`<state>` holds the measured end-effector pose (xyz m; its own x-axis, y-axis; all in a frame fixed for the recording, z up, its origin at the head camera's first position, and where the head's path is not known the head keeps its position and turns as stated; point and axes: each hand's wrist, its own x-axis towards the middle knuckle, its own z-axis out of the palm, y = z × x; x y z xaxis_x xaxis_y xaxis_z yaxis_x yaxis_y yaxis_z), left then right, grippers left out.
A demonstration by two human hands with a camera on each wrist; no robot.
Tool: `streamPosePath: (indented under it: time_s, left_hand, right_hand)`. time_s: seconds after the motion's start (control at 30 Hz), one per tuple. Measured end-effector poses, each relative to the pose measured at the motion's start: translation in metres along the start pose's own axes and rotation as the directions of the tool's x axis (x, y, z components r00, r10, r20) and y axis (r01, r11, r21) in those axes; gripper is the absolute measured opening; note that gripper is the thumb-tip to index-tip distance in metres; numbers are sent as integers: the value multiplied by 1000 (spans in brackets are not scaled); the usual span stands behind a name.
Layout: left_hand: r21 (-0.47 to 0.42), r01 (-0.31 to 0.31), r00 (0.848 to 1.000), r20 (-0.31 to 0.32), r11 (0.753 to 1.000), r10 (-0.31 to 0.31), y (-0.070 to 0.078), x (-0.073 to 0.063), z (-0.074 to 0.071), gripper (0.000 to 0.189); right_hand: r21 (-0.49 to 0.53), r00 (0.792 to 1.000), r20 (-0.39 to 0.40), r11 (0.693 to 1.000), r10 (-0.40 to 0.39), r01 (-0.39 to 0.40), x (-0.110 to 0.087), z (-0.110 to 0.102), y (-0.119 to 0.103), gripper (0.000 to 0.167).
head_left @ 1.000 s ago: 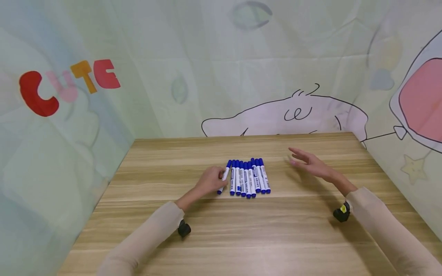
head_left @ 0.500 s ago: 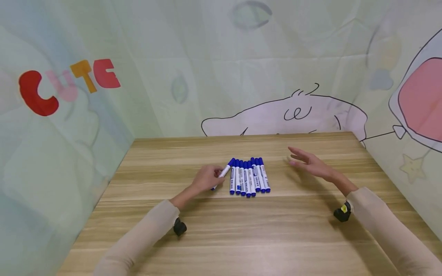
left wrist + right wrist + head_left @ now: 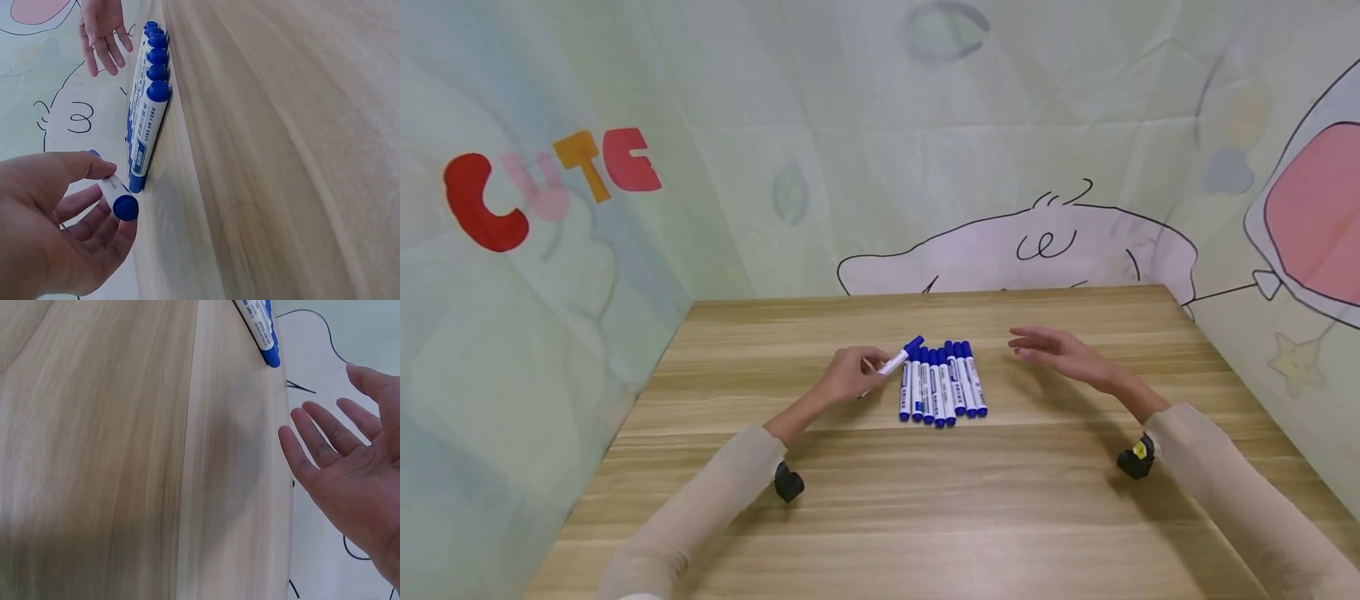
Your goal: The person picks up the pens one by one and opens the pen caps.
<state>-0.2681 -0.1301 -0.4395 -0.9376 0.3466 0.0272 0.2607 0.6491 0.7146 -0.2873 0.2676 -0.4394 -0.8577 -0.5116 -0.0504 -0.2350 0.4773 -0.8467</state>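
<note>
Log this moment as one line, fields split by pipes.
left hand: pinches blue-capped marker | right hand: fingers extended, holds nothing | other markers: side by side on wooden table, between the hands

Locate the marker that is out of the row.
In the head view, that marker is pinched in the left hand, at the left end of the row of markers, its blue cap near their far ends.
</note>
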Motion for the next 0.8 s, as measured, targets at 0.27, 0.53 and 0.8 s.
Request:
streamPosePath:
  time_s: [0.27, 0.53, 0.8]
  left_hand:
    - [-38, -141, 990, 9, 989, 141, 9, 10, -4, 31]
    - [-66, -347, 933, 73, 935, 352, 18, 6, 1, 31]
    - [-84, -345, 932, 89, 935, 352, 19, 3, 8, 27]
  right_hand:
    - [29, 1000, 19, 999, -22, 21, 10, 3, -14, 51]
    - [23, 996, 84, 1000, -17, 15, 17, 20, -30, 49]
    - [12, 988, 155, 1000, -9, 7, 26, 38, -40, 46]
